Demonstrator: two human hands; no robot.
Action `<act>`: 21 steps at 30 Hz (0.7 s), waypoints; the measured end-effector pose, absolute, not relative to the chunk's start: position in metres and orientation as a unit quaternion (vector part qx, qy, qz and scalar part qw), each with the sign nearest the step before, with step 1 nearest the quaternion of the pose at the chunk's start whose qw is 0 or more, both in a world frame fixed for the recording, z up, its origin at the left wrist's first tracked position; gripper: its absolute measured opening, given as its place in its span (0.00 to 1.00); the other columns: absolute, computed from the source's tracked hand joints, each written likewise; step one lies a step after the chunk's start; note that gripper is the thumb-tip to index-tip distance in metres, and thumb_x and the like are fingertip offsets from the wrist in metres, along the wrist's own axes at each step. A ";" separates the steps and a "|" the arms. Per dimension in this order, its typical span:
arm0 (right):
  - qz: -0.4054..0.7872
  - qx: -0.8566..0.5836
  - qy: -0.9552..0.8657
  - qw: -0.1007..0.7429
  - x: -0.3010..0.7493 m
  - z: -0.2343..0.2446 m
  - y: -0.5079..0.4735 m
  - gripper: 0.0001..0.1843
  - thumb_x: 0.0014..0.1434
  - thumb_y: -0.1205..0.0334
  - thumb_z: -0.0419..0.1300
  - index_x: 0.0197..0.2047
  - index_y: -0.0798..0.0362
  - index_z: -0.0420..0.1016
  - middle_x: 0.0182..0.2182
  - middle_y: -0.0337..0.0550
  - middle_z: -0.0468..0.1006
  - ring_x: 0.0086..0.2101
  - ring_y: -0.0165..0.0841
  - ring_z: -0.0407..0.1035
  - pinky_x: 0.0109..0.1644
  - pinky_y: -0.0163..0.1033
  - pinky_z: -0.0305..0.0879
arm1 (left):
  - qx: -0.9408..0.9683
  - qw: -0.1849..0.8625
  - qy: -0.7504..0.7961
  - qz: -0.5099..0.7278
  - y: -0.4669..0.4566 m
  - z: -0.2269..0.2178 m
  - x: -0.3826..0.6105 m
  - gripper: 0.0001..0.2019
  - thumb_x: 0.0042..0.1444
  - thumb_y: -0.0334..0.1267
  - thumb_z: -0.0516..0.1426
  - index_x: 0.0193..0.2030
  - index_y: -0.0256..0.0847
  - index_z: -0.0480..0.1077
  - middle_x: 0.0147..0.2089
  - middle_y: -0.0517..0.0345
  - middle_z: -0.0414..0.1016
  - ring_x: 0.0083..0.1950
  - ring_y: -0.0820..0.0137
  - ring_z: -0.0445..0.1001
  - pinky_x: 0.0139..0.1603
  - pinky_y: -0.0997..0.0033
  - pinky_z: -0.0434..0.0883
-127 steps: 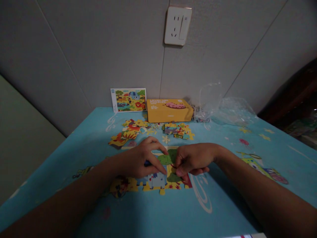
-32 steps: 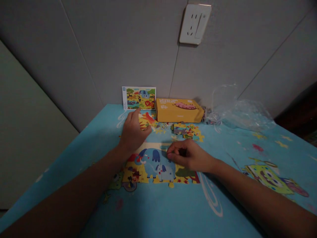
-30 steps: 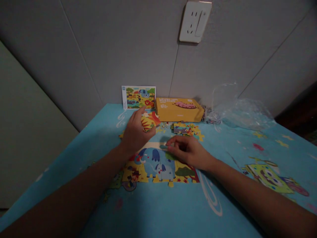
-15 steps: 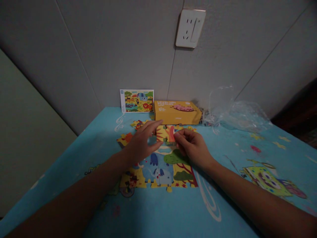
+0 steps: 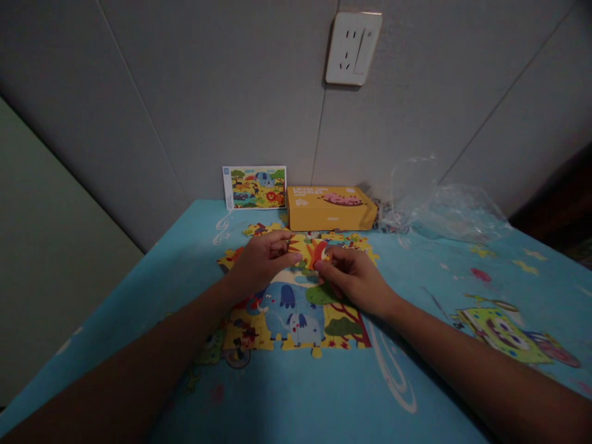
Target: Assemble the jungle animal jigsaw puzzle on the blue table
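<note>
A yellow puzzle piece (image 5: pixel 307 251) with orange and red shapes is held up between both hands. My left hand (image 5: pixel 261 259) pinches its left edge, thumb in front. At the right edge, my right hand (image 5: pixel 354 274) grips it with thumb and fingers. Below and behind it lies the partly joined puzzle (image 5: pixel 296 314), showing blue elephants, green bushes and a yellow ground. Loose pieces (image 5: pixel 354 239) are spread beyond the hands, and more pieces (image 5: pixel 228 259) lie left of my left hand, partly covered by it.
A picture card (image 5: pixel 256 188) leans against the wall beside a yellow puzzle box (image 5: pixel 330 208). To the right lies a crumpled clear plastic bag (image 5: pixel 457 213). A blue patterned cloth (image 5: pixel 296 394) covers the table, and a socket (image 5: pixel 354 48) is on the wall.
My left hand, open beside the piece before, has closed on its left edge. The piece has tilted slightly, and my right hand has shifted a little left and down with it.
</note>
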State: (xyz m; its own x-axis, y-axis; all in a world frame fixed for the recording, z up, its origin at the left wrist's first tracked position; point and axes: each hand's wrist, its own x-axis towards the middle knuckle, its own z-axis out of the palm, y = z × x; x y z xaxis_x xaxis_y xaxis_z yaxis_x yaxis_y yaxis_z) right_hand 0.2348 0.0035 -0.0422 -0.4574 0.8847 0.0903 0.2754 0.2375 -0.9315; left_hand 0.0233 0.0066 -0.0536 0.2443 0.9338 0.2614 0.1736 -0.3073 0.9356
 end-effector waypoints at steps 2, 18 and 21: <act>0.460 -0.408 -0.719 0.324 0.236 -0.043 0.003 0.21 0.57 0.44 0.60 0.25 0.53 0.66 0.15 0.32 0.62 0.17 0.24 0.54 0.20 0.33 0.47 | 0.666 0.402 0.429 0.460 0.007 -0.053 0.023 0.16 0.54 0.42 0.62 0.46 0.36 0.72 0.22 0.69 0.63 0.23 0.77 0.62 0.24 0.76 0.59; 0.508 -0.425 -0.677 0.321 0.238 -0.042 0.007 0.32 0.59 0.35 0.54 0.26 0.58 0.76 0.11 0.36 0.64 0.14 0.25 0.56 0.18 0.33 0.46 | 0.657 0.391 0.429 0.481 0.003 -0.048 0.029 0.20 0.52 0.37 0.62 0.52 0.35 0.72 0.30 0.60 0.76 0.31 0.71 0.75 0.35 0.72 0.71; 0.482 -0.417 -0.715 0.289 0.240 -0.044 0.007 0.33 0.61 0.37 0.52 0.25 0.58 0.78 0.11 0.35 0.61 0.15 0.24 0.51 0.20 0.33 0.44 | 0.652 0.370 0.434 0.499 0.005 -0.046 0.027 0.20 0.53 0.37 0.61 0.53 0.34 0.72 0.28 0.62 0.73 0.29 0.73 0.72 0.33 0.74 0.68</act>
State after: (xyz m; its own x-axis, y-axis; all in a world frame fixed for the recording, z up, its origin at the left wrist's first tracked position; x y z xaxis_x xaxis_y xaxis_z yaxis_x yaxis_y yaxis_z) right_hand 0.2398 0.0072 -0.0436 -0.4855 0.8742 0.0111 0.3181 0.1885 -0.9291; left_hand 0.0266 0.0049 -0.0458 0.1248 0.9355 0.3306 0.1964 -0.3499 0.9160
